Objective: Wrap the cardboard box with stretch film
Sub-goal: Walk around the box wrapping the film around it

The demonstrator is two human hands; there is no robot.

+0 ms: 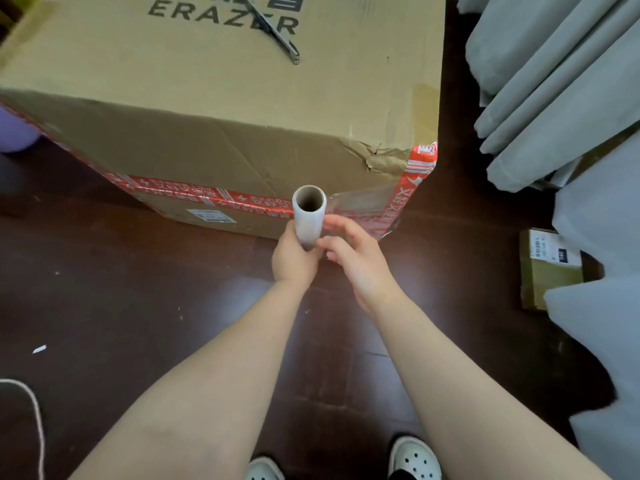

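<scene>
A large cardboard box [207,109] with red printed tape and the word ERAZER on top stands on the dark floor. In front of its near side my left hand [294,258] grips a stretch film roll [309,213] held upright, its brown core end facing me. A sheet of clear film [363,202] runs from the roll to the box's right front corner. My right hand [353,258] is just right of the roll, fingers loosely bent, its fingertips by the film at the roll's side.
A metal utility knife [277,32] lies on the box top. Grey curtains [554,81] hang at the right, with a small parcel [547,268] on the floor below them. A white cord [31,410] lies at lower left. My white shoes [412,459] show at the bottom.
</scene>
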